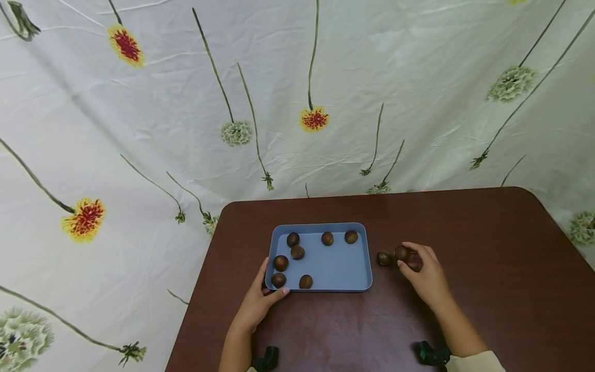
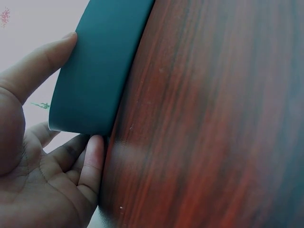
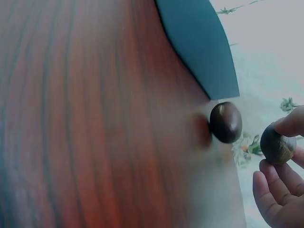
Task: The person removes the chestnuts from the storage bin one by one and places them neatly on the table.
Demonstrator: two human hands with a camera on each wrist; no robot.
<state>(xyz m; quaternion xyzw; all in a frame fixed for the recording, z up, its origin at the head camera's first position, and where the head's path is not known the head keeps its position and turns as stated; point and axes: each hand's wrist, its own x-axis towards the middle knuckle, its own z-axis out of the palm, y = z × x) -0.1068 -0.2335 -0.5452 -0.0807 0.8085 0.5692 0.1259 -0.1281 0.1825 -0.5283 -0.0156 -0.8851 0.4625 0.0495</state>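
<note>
Left hand [image 1: 258, 304] grips near-left corner of blue tray [image 1: 332, 266]. Right hand [image 1: 428, 278], right of tray, pinches brown nut [image 1: 402, 252]: probably hard, light, slippery; best held across widest girth. Loose nut [image 1: 384, 258] just beside it, to left.

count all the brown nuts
9 nuts: seven in the blue tray (four left, two back right, one front), one on the table beside it, one in the right hand. That hand may hide more.

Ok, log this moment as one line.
left hand: grips blue rectangular tray; right hand: pinches round brown nut; inside tray: seven similar nuts; beside tray: another nut
</note>
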